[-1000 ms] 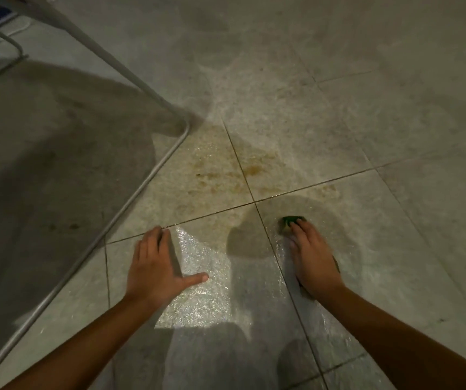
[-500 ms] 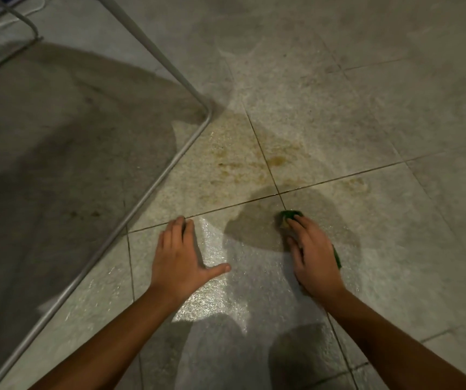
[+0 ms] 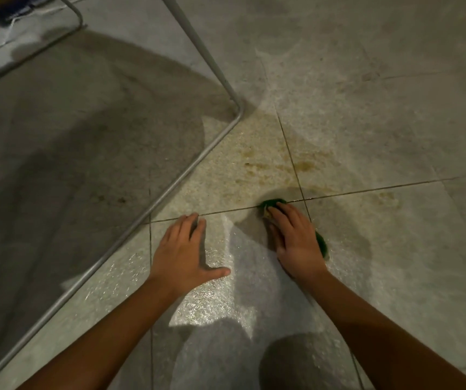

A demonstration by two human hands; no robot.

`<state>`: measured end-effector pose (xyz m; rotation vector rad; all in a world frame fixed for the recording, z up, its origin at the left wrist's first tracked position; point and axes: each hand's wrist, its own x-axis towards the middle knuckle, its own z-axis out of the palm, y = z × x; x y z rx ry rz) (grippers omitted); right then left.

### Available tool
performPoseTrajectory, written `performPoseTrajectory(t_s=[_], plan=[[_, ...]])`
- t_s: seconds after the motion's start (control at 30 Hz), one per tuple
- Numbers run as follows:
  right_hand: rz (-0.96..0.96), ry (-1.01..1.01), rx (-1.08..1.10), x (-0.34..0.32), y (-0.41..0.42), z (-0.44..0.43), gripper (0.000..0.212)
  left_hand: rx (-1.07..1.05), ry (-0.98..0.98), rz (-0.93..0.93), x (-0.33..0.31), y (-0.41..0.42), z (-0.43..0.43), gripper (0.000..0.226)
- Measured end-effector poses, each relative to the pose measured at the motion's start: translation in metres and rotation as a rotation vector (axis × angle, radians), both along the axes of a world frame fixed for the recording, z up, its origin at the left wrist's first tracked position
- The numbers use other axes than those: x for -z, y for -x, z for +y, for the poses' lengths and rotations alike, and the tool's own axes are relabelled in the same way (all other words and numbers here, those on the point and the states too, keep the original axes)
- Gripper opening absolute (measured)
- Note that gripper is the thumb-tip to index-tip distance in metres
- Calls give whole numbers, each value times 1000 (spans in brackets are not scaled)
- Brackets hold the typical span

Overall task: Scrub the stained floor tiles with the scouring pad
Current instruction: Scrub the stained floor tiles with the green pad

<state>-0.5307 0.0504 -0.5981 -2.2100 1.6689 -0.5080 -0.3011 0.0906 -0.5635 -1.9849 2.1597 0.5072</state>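
While the person kneels or crouches over the floor, the right hand (image 3: pixel 296 237) presses flat on a green pad (image 3: pixel 272 203), fingers spread over it and gripping it against the tile. Only the pad's front edge and a sliver by the wrist show; the rest is hidden under the palm. The pad sits on the grout line (image 3: pixel 367 191) that runs across the view, just short of where it crosses another line. That placement looks deliberate: the brown stains (image 3: pixel 276 168) lie just beyond the fingertips, so the pad seems to be working toward them.

The left hand (image 3: pixel 182 253) holds nothing. It lies open and flat on the tile, thumb stretched out to the side, fingertips touching the same grout line. It appears to be a brace, taking the body's weight so the other arm can push hard.

Between the hands the tile (image 3: pixel 214 299) shines wet under a bright patch of light, and the person's shadow falls across the near floor. The stains spread over two tiles on either side of a grout line, with a fainter patch to the right. I would judge the scrubbing far from done, since those marks are plainly there.

To the left, a thin metal frame (image 3: pixel 169 190) rests on the floor, its bent corner near the stains. It may get in the way of wide strokes.
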Motion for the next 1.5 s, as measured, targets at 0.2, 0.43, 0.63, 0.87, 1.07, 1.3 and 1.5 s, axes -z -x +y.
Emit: performPoseTrajectory(t_s=[0.2,0.43,0.63,0.87,1.07,1.3,1.5], plan=[[25,32,161,0,1,20,43,-33,10,34,-3,-14,1,131],[56,23,-164,-5,-55,2,41,-35,-25,-10,-2,-15,3,134],[3,-25,-14,-4,-41,-31,48,-21,-21,7,-4,-16,4,148],[20,37,124,-4,-46,11,43,-7,-17,24,-1,-18,5,141],[39,1,-184,-7,-88,-9,41,-11,-3,-16,-1,-17,5,132],[-34,-16,-6,-5,-61,-34,43,-16,-7,-4,-4,-17,6,131],[11,60,32,-3,-57,-4,42,-25,-4,16,-7,-15,5,133]])
